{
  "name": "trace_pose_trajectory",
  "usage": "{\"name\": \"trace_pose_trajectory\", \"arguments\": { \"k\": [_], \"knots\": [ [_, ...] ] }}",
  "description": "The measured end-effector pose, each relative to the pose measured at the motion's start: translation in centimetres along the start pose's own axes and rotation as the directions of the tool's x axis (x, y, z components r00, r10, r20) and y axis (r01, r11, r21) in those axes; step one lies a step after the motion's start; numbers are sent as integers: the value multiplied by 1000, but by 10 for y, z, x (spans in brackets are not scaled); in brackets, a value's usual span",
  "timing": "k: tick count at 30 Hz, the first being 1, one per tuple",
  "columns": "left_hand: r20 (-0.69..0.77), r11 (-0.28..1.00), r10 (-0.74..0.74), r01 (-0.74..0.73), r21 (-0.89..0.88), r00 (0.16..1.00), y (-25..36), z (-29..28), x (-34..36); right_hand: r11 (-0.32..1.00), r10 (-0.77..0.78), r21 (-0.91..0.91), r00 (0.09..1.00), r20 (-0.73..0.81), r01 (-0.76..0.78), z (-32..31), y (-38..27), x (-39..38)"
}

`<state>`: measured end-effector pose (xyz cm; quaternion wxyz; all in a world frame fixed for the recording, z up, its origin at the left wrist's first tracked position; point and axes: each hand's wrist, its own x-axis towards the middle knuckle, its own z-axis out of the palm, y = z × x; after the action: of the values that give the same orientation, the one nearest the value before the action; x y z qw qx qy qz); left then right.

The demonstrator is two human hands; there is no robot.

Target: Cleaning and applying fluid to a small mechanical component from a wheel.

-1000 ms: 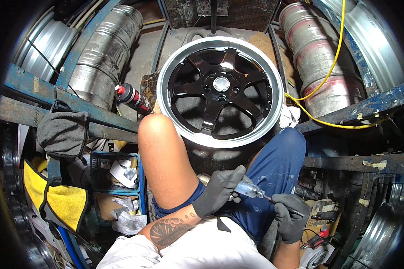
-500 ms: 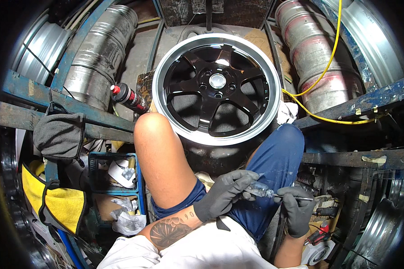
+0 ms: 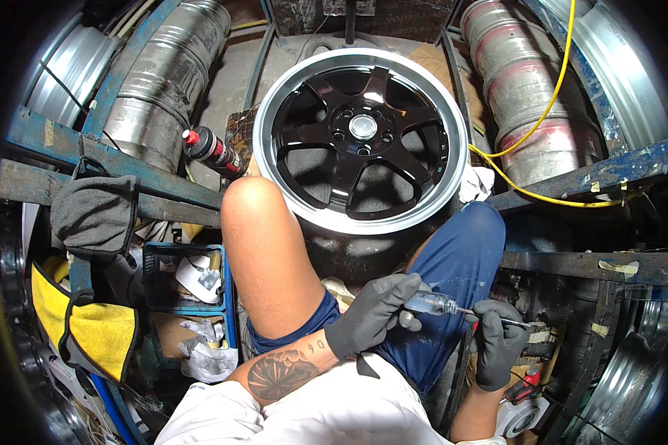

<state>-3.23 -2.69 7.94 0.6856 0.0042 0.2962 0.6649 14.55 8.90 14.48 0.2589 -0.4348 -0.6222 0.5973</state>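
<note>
Above my lap, my left hand [image 3: 376, 315] in a dark grey glove is closed around a small clear bottle [image 3: 429, 302], tilted with its neck toward the right. My gloved right hand [image 3: 497, 341] pinches a thin paintbrush-like tool [image 3: 513, 322]. A slim shaft runs from those fingers to the bottle's mouth; whatever sits inside the neck is too small to make out. Beyond my knees lies a wheel rim [image 3: 362, 141], face up, with glossy black spokes and a bare silver lip. Neither hand touches it.
A black bottle with a red cap [image 3: 214, 152] stands left of the rim. A white crumpled cloth [image 3: 476, 183] lies at its right. Metal drums [image 3: 538, 96], blue frame bars [image 3: 601, 172] and a yellow hose [image 3: 545, 115] surround it. Left are a blue crate [image 3: 185, 306] and a yellow cloth [image 3: 89, 330].
My right hand has shifted slightly right, away from the bottle, and more of the tool's thin shaft shows outside the neck. The view has shifted slightly.
</note>
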Motion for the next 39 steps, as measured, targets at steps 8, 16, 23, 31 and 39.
{"name": "trace_pose_trajectory", "arguments": {
  "k": [8, 16, 23, 31, 39],
  "knots": [
    [-58, 996, -45, 49, 69, 997, 2, -1, 3, 912, -241, -262, 930, 279, 315, 5, -13, 6],
    [-107, 983, 1, 19, 184, 994, 3, -9, 6, 918, -223, -264, 936, 274, 296, 10, -9, 12],
    [-43, 982, 53, -44, 184, 998, 1, -18, 9, 981, -105, -139, 970, 221, 138, 12, -1, 8],
    [-67, 987, 52, -41, 156, 996, -9, -22, 12, 786, -318, -397, 860, 399, 474, 17, -29, 12],
    [-37, 999, 32, -32, 11, 999, -26, -40, 15, 642, -479, -444, 780, 403, 625, 20, -54, 0]
  ]
}}
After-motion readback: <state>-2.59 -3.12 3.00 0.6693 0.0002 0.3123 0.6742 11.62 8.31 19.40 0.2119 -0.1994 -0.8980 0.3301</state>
